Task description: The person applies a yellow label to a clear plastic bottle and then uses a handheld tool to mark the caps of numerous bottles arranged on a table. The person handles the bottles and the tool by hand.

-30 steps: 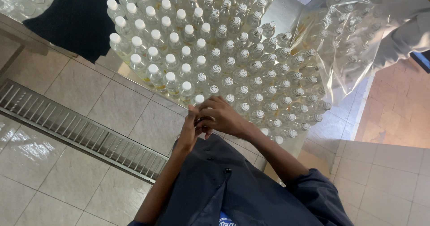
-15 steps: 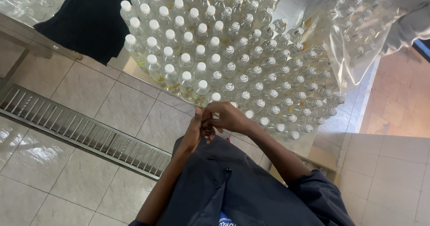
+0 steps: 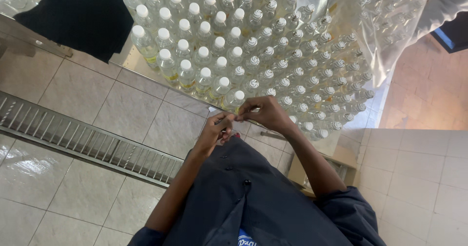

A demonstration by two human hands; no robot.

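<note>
Many clear plastic bottles (image 3: pixel 253 56) with white caps stand packed together on a shiny steel table (image 3: pixel 127 60). My left hand (image 3: pixel 216 129) is curled just below the table's near edge, thumb pressed against its fingers. My right hand (image 3: pixel 267 113) is beside it, fingertips pinched together next to the front bottle (image 3: pixel 235 100). The two hands' fingertips almost meet. I cannot tell whether something small is pinched between them.
A clear plastic bag (image 3: pixel 385 27) with more bottles lies over the table's right end, near another person's grey sleeve (image 3: pixel 441 7). A dark cloth (image 3: pixel 73 17) hangs at the left. A metal floor drain grate (image 3: pixel 83 141) crosses the tiles. A low tiled wall (image 3: pixel 414 178) stands at right.
My hands have drawn slightly apart and my right hand has risen toward the front bottle. The view has shifted, so the table sits higher and more to the left.
</note>
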